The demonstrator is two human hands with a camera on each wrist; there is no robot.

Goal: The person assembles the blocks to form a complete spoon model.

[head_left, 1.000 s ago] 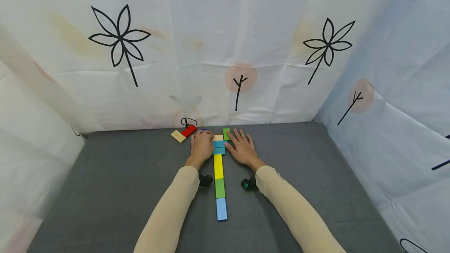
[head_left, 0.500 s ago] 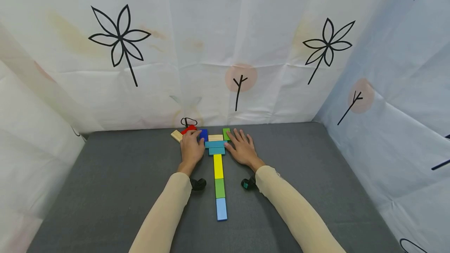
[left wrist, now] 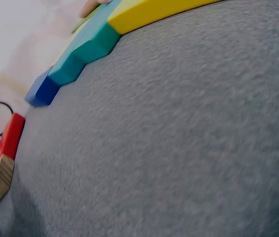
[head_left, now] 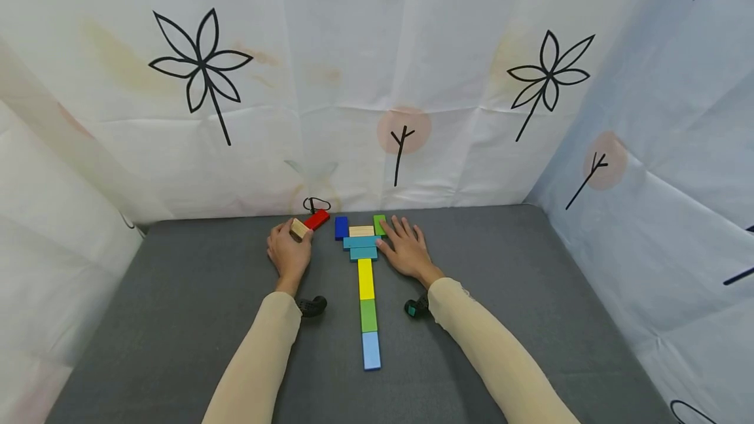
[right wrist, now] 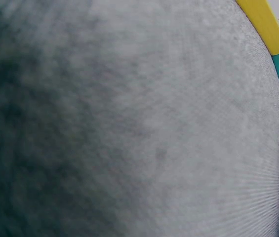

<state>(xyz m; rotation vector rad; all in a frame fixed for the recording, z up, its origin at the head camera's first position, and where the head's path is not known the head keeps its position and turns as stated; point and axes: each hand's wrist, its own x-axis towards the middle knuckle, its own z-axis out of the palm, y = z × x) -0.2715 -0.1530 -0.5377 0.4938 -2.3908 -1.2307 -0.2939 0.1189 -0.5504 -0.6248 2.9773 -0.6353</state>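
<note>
My left hand (head_left: 288,254) pinches a plain wooden block (head_left: 300,229) at the far left, thumb on its right side and fingers on its left. In the left wrist view that wooden block (left wrist: 0,180) touches the end of a red block (left wrist: 11,137). My right hand (head_left: 406,250) lies flat with fingers spread, fingertips at a green block (head_left: 379,224) and thumb at the upper teal block (head_left: 362,241). A dark blue block (head_left: 341,228) stands left of another wooden block (head_left: 361,231), above the two stacked teal rows.
Below the lower teal block (head_left: 363,254), a yellow block (head_left: 366,279), a green block (head_left: 368,315) and a light blue block (head_left: 371,351) form a straight column on the grey table (head_left: 177,319). A white printed cloth (head_left: 353,84) hangs along the table's back edge.
My left hand has let go of the dark blue block beside the teal rows and moved left to the plain wooden block, taking hold of it. My right hand stays put.
</note>
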